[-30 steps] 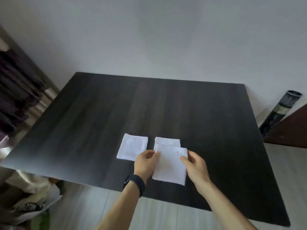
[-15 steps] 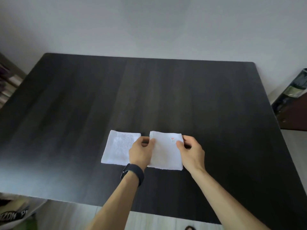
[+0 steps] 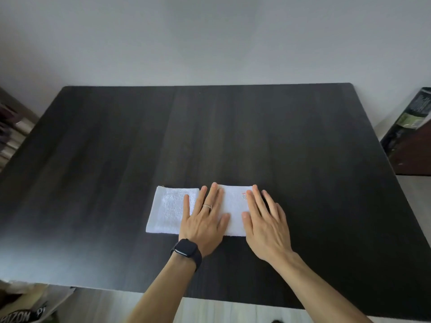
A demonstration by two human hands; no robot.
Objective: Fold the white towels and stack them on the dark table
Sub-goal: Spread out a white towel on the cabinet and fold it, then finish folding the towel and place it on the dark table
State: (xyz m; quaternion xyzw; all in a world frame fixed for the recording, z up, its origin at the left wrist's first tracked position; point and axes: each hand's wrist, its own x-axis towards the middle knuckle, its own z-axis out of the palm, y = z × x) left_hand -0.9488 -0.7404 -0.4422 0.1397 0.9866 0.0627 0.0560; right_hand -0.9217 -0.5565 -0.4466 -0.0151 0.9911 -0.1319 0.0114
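Note:
Two folded white towels lie side by side near the front middle of the dark table (image 3: 233, 136). The left towel (image 3: 170, 209) is bare except where my little finger reaches its right edge. The right towel (image 3: 234, 202) carries a small red mark near its far right corner. My left hand (image 3: 205, 220), with a ring and a black watch at the wrist, lies flat with straight fingers on the right towel's left part. Flat on that towel's right part lies my right hand (image 3: 263, 220), its outer fingers on the table.
A pale wall stands behind the table. A dark rolled object (image 3: 408, 122) leans at the far right beside brown furniture. Shelving (image 3: 11, 129) shows at the left edge, and a printed bag (image 3: 21, 308) sits on the floor at the lower left.
Both hands carried the marked towel forward and laid it where a folded towel lay to the right of the left towel. The pinching fingers then opened flat on it. The camera tilted down.

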